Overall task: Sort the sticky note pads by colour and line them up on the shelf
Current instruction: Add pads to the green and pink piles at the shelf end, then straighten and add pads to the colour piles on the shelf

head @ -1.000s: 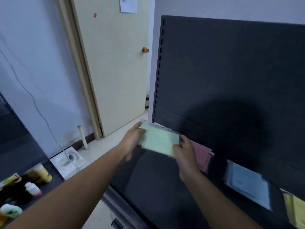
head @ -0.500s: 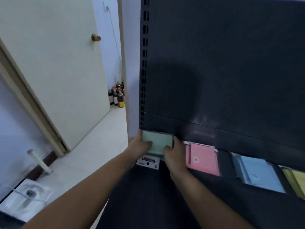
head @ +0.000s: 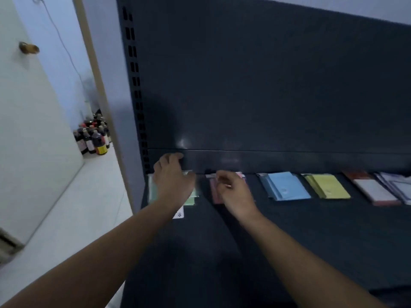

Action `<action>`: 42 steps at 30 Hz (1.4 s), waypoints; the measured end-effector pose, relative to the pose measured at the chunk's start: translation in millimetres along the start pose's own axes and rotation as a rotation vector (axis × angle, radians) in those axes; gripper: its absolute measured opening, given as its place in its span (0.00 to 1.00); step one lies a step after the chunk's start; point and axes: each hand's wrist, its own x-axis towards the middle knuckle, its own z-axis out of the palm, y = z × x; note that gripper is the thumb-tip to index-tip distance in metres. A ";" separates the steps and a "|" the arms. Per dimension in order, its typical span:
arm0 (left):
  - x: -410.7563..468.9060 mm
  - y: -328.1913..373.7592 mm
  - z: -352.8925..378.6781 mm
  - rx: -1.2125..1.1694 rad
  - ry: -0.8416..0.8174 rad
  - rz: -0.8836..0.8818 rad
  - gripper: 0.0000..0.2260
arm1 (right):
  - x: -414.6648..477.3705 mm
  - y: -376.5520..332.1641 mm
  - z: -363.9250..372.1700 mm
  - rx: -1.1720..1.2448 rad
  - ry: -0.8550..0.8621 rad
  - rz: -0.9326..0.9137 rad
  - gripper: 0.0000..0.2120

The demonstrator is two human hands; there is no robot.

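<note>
A row of sticky note pads lies along the back of the dark shelf point(head: 311, 236). The green pads point(head: 193, 198) are at the far left, and my left hand point(head: 172, 183) rests flat on them with fingers spread, hiding most of the stack. Beside them are the pink pads point(head: 214, 194), with my right hand point(head: 232, 191) over them, fingers loosely bent; the blur hides whether it touches them. Further right lie the blue pads point(head: 287, 186), the yellow pads point(head: 329, 186), a white pad with a red edge point(head: 375, 190) and pale pads point(head: 400, 185) at the frame edge.
A white label point(head: 179, 213) sticks out below the green pads. The shelf's dark back panel point(head: 266, 85) rises behind the row. To the left stand a pale door point(head: 33, 130) with a brass knob point(head: 29, 48) and several dark bottles point(head: 93, 138) on the floor.
The green pads went from held in both hands down onto the shelf's far left. My right hand let go and moved right, over the pink pads. The view turned right.
</note>
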 end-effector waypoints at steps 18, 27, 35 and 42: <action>-196.3 239.8 268.1 -0.124 -0.868 0.254 0.08 | -145.6 173.6 -388.5 -0.171 0.525 0.300 0.12; -314.6 366.9 391.7 -0.160 -0.999 0.360 0.08 | -244.7 237.6 -552.9 -0.196 0.804 0.382 0.10; -337.8 428.8 474.9 -0.160 -1.051 0.413 0.06 | -261.1 283.9 -621.2 -0.164 0.865 0.444 0.07; -315.5 488.7 569.9 -0.200 -1.062 0.437 0.08 | -207.7 336.3 -702.4 -0.213 0.884 0.519 0.09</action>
